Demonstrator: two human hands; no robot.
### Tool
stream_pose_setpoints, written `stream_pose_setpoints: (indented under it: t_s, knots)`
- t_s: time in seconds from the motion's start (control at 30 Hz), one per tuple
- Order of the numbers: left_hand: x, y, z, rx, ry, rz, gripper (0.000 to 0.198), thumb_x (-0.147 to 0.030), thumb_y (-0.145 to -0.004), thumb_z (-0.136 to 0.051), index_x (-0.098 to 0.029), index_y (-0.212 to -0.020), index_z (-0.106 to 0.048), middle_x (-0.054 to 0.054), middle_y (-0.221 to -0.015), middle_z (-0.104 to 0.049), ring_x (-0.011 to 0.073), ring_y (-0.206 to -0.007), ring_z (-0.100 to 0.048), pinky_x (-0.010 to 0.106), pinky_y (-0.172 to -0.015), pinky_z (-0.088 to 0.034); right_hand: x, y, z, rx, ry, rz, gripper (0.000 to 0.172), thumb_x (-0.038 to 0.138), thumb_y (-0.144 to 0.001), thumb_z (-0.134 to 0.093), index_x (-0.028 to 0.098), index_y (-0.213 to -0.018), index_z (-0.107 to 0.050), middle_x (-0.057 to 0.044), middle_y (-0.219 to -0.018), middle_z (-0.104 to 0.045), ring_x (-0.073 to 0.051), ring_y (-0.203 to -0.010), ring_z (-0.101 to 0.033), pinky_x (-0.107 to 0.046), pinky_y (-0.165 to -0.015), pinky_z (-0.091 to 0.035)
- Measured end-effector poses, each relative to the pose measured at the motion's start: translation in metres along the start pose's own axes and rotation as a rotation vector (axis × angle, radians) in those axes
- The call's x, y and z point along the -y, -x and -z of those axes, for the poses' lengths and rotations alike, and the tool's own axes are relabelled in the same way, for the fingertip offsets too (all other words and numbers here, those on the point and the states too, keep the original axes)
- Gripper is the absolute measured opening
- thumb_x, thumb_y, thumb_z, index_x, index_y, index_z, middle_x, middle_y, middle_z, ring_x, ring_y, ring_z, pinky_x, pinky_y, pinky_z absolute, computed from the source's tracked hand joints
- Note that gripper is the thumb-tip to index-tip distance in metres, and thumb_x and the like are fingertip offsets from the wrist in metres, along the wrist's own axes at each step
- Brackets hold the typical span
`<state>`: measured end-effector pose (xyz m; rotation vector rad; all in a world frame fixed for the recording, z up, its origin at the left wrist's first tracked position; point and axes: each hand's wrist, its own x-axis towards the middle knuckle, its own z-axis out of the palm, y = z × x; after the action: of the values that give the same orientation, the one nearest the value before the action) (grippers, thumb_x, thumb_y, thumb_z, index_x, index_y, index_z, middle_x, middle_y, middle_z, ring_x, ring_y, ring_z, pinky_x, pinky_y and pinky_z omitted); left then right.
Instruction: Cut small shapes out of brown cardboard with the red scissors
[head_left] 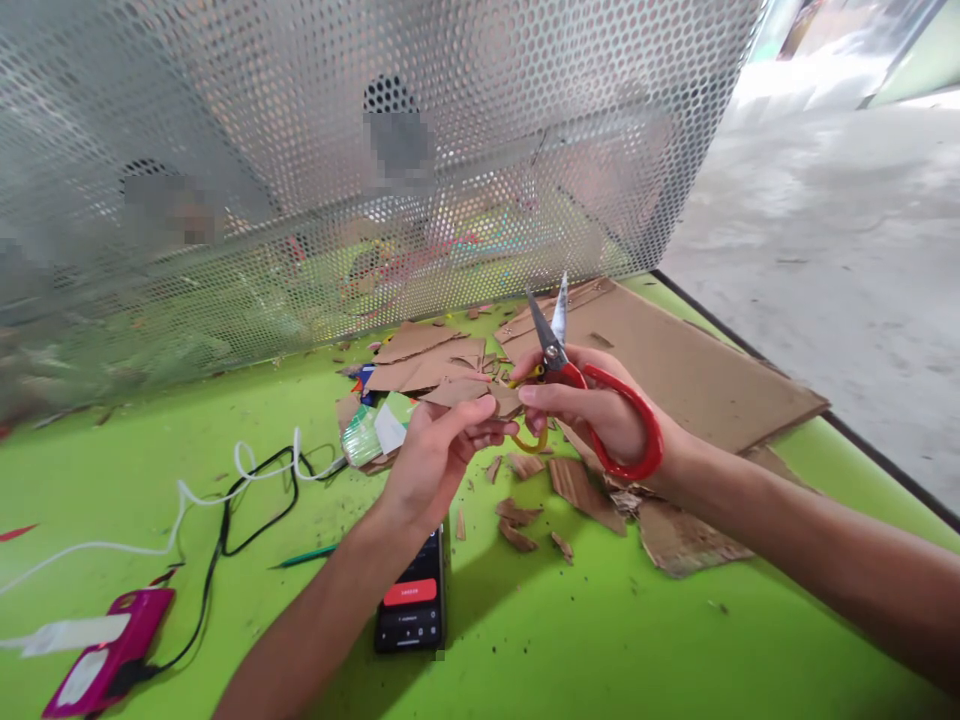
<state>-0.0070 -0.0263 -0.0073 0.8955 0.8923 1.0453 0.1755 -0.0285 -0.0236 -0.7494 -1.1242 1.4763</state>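
Note:
Red-handled scissors [625, 424] hang round my right hand [600, 405], their blades parted and pointing up and away. The thumb and fingertips of that hand also pinch the edge of a small cardboard piece [508, 400]. From the other side my left hand [444, 440] grips the same piece between thumb and fingers. Behind the fingertips shows a second, yellow-handled pair of scissors [531, 441], partly hidden; I cannot tell what supports it. Below the hands, torn cardboard scraps [517, 525] lie on the green table [525, 620].
A large cardboard sheet [690, 365] covers the right side, near the table edge. A phone [409, 600] lies under my left forearm, beside a green pencil [306, 556]. White and black cables [225, 520] lead to a magenta power bank [112, 650]. A perforated metal screen [300, 200] stands behind.

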Motion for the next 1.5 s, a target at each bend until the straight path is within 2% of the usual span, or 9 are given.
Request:
stream_pose_setpoints:
  t_s: [0.17,0.33,0.47,0.67,0.8,0.97,1.2,1.37,1.5]
  knots:
    - [0.0,0.002,-0.002,0.012,-0.005,-0.025,0.018,-0.025,-0.074,-0.086,-0.016,-0.084,-0.074,0.001,-0.077,-0.078,0.013,-0.064,-0.074,0.021,-0.063,-0.057,0.001,-0.001,-0.001,-0.012,0.017,0.007,0.019,0.024,-0.082,-0.082,0.02,-0.097,-0.071,0.003,-0.072,-0.067,-0.013,-0.061,-0.063,-0.027,-0.061,-0.052]
    - [0.004,0.003,-0.001,0.007,-0.091,-0.208,0.028,-0.024,-0.076,-0.086,-0.019,-0.097,-0.068,-0.001,-0.081,-0.078,0.0139,-0.065,-0.075,0.023,-0.064,-0.058,0.005,0.002,-0.004,-0.049,0.132,0.065,0.019,0.023,-0.081,-0.081,0.019,-0.094,-0.068,0.003,-0.069,-0.066,-0.014,-0.06,-0.062,-0.027,-0.059,-0.051]
    - [0.008,0.003,0.002,0.035,-0.189,-0.346,0.028,-0.026,-0.082,-0.084,-0.021,-0.103,-0.066,0.001,-0.087,-0.078,0.0161,-0.072,-0.076,0.025,-0.064,-0.058,0.008,0.005,-0.008,-0.045,0.173,0.166,0.021,0.023,-0.08,-0.085,0.018,-0.094,-0.069,0.002,-0.073,-0.067,-0.013,-0.063,-0.064,-0.026,-0.06,-0.052]
    - [0.011,0.003,0.004,0.033,-0.249,-0.505,0.026,-0.025,-0.085,-0.084,-0.023,-0.105,-0.066,-0.001,-0.084,-0.074,0.0148,-0.072,-0.075,0.026,-0.066,-0.061,0.008,0.007,-0.009,-0.061,0.214,0.286,0.021,0.026,-0.081,-0.087,0.019,-0.093,-0.071,0.001,-0.079,-0.069,-0.013,-0.067,-0.066,-0.024,-0.062,-0.056]
    - [0.01,0.002,0.006,0.023,-0.193,-0.485,0.025,-0.025,-0.084,-0.084,-0.023,-0.103,-0.067,-0.002,-0.084,-0.072,0.0123,-0.073,-0.073,0.022,-0.064,-0.058,0.005,0.006,-0.004,0.014,0.339,0.424,0.02,0.023,-0.084,-0.086,0.02,-0.099,-0.073,0.0,-0.087,-0.074,-0.015,-0.076,-0.071,-0.026,-0.07,-0.059]
    - [0.009,-0.001,0.006,0.025,-0.149,-0.404,0.028,-0.027,-0.082,-0.086,-0.023,-0.102,-0.066,-0.002,-0.084,-0.074,0.0137,-0.072,-0.074,0.023,-0.06,-0.058,0.004,0.003,0.004,0.088,0.531,0.556,0.017,0.018,-0.087,-0.083,0.022,-0.1,-0.075,0.0,-0.089,-0.077,-0.016,-0.08,-0.073,-0.026,-0.077,-0.06]
    - [0.005,-0.003,0.004,0.009,-0.11,-0.345,0.035,-0.035,-0.079,-0.089,-0.022,-0.099,-0.064,-0.003,-0.078,-0.074,0.0124,-0.06,-0.072,0.021,-0.056,-0.056,0.004,-0.001,0.008,0.015,0.617,0.622,0.007,0.019,-0.089,-0.08,0.021,-0.093,-0.074,0.001,-0.082,-0.076,-0.014,-0.071,-0.071,-0.024,-0.069,-0.058]
    - [0.002,-0.008,0.006,-0.053,-0.122,-0.363,0.037,-0.039,-0.076,-0.091,-0.022,-0.097,-0.066,-0.003,-0.08,-0.071,0.0096,-0.061,-0.068,0.018,-0.055,-0.053,0.007,0.001,0.006,-0.098,0.438,0.51,0.013,0.025,-0.085,-0.084,0.02,-0.088,-0.073,0.001,-0.074,-0.073,-0.014,-0.062,-0.068,-0.024,-0.06,-0.057]
    - [0.003,-0.01,0.01,-0.044,-0.176,-0.399,0.031,-0.042,-0.08,-0.088,-0.022,-0.095,-0.07,-0.002,-0.082,-0.067,0.0099,-0.068,-0.065,0.018,-0.056,-0.053,0.017,0.002,0.009,-0.047,0.385,0.366,0.019,0.031,-0.085,-0.085,0.019,-0.085,-0.071,0.001,-0.07,-0.07,-0.013,-0.058,-0.065,-0.025,-0.056,-0.054]
